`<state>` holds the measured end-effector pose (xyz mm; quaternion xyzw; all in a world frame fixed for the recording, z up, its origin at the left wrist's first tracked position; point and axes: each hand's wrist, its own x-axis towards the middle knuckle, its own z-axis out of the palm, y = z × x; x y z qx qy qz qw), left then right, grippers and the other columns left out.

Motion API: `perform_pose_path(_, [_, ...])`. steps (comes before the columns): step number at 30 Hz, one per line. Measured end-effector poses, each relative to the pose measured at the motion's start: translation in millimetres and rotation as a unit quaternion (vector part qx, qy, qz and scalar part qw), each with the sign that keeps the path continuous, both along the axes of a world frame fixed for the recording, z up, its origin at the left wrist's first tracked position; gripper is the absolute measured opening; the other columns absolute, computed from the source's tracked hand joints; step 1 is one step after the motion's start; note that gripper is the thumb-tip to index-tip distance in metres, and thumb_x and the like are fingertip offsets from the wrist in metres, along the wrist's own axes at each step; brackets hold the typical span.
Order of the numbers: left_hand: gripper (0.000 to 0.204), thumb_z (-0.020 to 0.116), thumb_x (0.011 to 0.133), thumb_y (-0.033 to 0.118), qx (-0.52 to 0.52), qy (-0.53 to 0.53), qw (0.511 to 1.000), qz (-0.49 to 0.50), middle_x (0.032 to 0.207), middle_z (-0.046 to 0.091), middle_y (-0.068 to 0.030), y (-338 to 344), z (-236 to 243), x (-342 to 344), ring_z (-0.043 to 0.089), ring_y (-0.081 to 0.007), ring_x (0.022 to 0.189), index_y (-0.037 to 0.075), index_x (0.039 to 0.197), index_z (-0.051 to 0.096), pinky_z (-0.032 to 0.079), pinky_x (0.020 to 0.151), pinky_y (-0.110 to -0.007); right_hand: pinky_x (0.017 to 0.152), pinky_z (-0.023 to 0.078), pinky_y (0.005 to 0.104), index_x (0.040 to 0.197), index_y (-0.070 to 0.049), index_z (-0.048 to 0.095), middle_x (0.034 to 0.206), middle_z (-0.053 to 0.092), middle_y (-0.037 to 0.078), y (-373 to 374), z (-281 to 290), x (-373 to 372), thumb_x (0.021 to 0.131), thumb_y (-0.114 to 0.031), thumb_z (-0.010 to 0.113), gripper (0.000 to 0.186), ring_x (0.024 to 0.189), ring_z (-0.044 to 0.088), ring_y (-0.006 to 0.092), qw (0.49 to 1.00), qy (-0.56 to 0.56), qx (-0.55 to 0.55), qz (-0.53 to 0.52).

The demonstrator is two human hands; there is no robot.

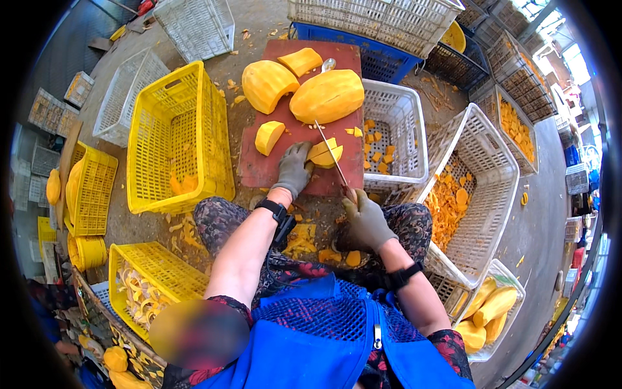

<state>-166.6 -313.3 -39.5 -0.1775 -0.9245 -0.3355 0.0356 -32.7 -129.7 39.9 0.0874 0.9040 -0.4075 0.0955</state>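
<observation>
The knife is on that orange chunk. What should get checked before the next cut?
1. Left hand steadies the orange chunk: ok.
2. Right hand has a firm grip on the knife: ok.
3. Left fingertips away from the blade: cannot tell, they sit close.
4. Chunk lies fully on the red cutting board: ok.
5. Both hands gloved: ok.

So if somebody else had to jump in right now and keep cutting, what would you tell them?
Left hand, gloved, presses a small orange fruit piece onto the red cutting board.
Right hand, gloved, grips the knife, its blade across that piece.
Done: cut chunks lie in the white crate beside the board.
Left: two big peeled halves and two smaller wedges wait on the board; more whole peeled fruit sits in the crate at lower right.
</observation>
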Motion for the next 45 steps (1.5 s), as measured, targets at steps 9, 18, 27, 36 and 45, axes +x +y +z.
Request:
perform_pose_path(9, [0.048,0.063,0.073,0.009,0.053,0.024,0.995,0.076,0.119,0.053,-0.0165,-2,3,8,0.047,-0.0358,0.113,0.007,0.121,0.051,0.04,0.097,-0.042,0.076,0.046,0.046,0.119,-0.006,0.048,0.093,0.061,0.028,-14,30,7,0.09,-0.031,0.052,0.038,0.091,0.058,0.045,0.992,0.063,-0.099,-0.037])
perform_pose_path(18, [0.042,0.064,0.073,0.014,-0.023,0.005,0.997,0.072,0.101,0.058,-0.0188,5,10,6,0.053,-0.038,0.098,0.005,0.113,0.054,0.043,0.087,-0.045,0.078,0.046,0.0465,0.119,-0.007,0.05,0.099,0.06,0.028,-15,-16,4,0.09,-0.033,0.052,0.039,0.096,0.056,0.045,0.993,0.006,-0.113,-0.024])
perform_pose_path(27, [0.058,0.055,0.076,0.016,0.036,0.137,0.985,0.098,0.128,0.046,-0.0254,60,27,-12,0.045,-0.0412,0.117,0.007,0.132,0.042,0.04,0.096,-0.045,0.075,0.046,0.0481,0.122,-0.003,0.046,0.094,0.061,0.03,14,-12,-13,0.09,-0.038,0.051,0.047,0.09,0.059,0.0455,0.971,0.071,-0.004,-0.229])
perform_pose_path(36, [0.051,0.067,0.077,0.016,0.053,-0.071,0.963,0.253,0.116,0.057,-0.0204,-55,26,-43,0.057,-0.0344,0.104,0.003,0.123,0.05,0.045,0.091,-0.037,0.069,0.046,0.0289,0.114,0.003,0.053,0.088,0.061,0.008,-10,-21,5,0.091,-0.028,0.056,0.039,0.081,0.057,0.0146,0.951,0.068,-0.257,-0.158])
perform_pose_path(45, [0.047,0.069,0.076,0.016,0.122,0.005,0.974,0.192,0.111,0.058,-0.0196,-32,19,-18,0.058,-0.0293,0.1,0.0,0.118,0.053,0.047,0.086,-0.037,0.074,0.048,0.0392,0.118,-0.002,0.052,0.094,0.063,0.024,4,-6,7,0.089,-0.028,0.056,0.039,0.088,0.062,0.0382,0.964,0.139,-0.111,-0.197])
